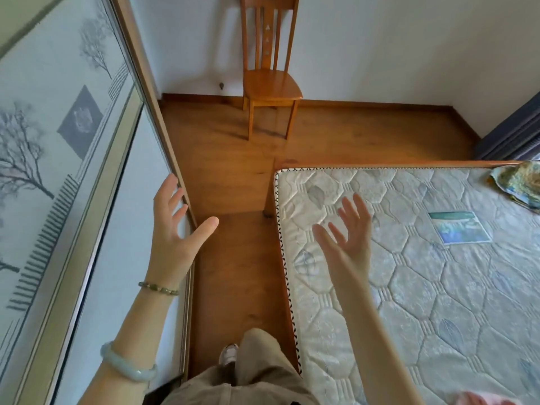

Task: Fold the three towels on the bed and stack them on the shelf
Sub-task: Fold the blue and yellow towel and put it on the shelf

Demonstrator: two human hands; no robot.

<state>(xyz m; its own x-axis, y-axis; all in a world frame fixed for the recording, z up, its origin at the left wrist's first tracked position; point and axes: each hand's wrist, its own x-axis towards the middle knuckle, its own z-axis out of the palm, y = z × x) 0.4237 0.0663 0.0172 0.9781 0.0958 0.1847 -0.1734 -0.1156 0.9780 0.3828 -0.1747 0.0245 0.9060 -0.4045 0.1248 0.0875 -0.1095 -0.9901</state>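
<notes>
My left hand [175,226] is open, fingers spread, right by the edge of a sliding wardrobe door [96,171] on the left. My right hand [347,232] is open too, raised over the near left corner of the bare quilted mattress [423,287]. Neither hand holds anything. A crumpled yellow-green towel [517,182] lies at the mattress's far right edge, partly cut off. A bit of pink cloth [482,399] shows at the bottom right edge; I cannot tell what it is. No shelf is in view.
A narrow strip of wooden floor [233,258] runs between the wardrobe and the bed. A wooden chair [270,83] stands against the far wall. A printed label [458,228] is on the mattress. Dark curtains [514,133] hang at the far right.
</notes>
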